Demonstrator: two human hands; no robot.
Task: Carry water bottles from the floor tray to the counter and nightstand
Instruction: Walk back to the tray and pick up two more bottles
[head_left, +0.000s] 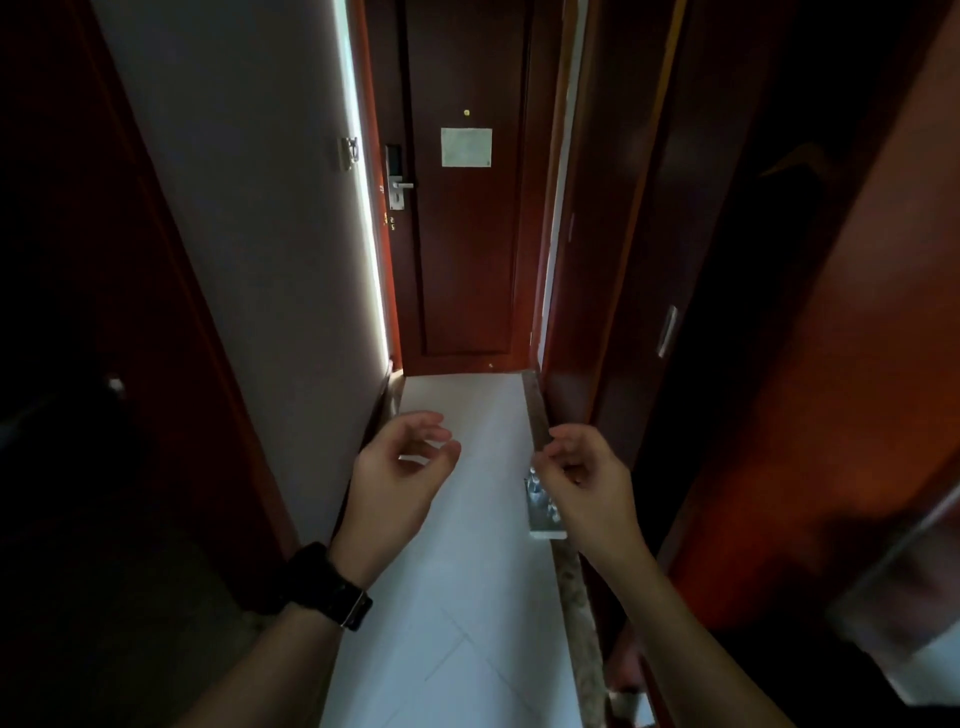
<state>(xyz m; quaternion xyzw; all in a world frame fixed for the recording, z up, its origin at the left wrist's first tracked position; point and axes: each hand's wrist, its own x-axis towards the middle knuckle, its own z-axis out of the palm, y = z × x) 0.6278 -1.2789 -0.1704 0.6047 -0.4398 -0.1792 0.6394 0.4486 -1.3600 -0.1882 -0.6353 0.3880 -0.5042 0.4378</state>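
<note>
The left hand (402, 457) is held out in front, palm up a little, with its fingers curled loosely. It holds nothing. A black watch (332, 587) sits on its wrist. The right hand (582, 473) is held out beside it, well apart, and its fingers are curled loosely too. It also holds nothing.

Just under the right hand, and partly hidden by it, is a tray (545, 527) on the floor (467, 571). The tray sits against the right side of the hall. A few bottles (535, 491) stand in it, showing by the hand's thumb side. They are small and blurry, so I cannot tell how many there are.

Between the two hands is pale floor. To the left of the left hand is a white wall (249, 234). To the right of the right hand are dark wooden doors. Far past both hands, at the end of the hall, is a brown door (467, 249) with a silver handle (400, 184) and a pale sign (466, 147) on it.
</note>
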